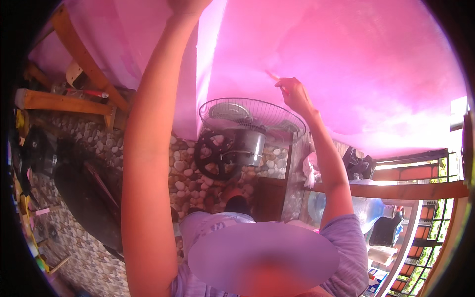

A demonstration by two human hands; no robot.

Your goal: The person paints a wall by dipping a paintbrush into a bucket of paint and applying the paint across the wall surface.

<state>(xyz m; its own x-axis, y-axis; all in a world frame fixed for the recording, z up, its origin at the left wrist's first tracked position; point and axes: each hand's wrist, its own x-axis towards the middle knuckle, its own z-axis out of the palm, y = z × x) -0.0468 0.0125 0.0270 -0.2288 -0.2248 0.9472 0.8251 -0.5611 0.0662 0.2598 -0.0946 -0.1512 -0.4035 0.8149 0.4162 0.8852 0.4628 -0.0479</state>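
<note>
My right hand (295,94) is raised in front of the pink wall (334,55), with its fingers closed on a thin stick-like tool (274,76). The tool's tip points up and left at the wall; glare keeps me from telling its exact kind. My left arm reaches up along the left of the view, and my left hand (189,4) shows only in part at the top edge, near a corner of the wall; its fingers are cut off. Below my right hand stands a fan with a round wire cage (252,102) and a grey motor housing (249,147).
Wooden legs (66,102) stand at the left, above a dark motorcycle-like shape (87,196). At the right, a wooden rail (400,190) runs above a large clear water bottle (365,211). A black plastic bag (358,163) lies near it. Pebble-patterned flooring (185,178) shows below the fan.
</note>
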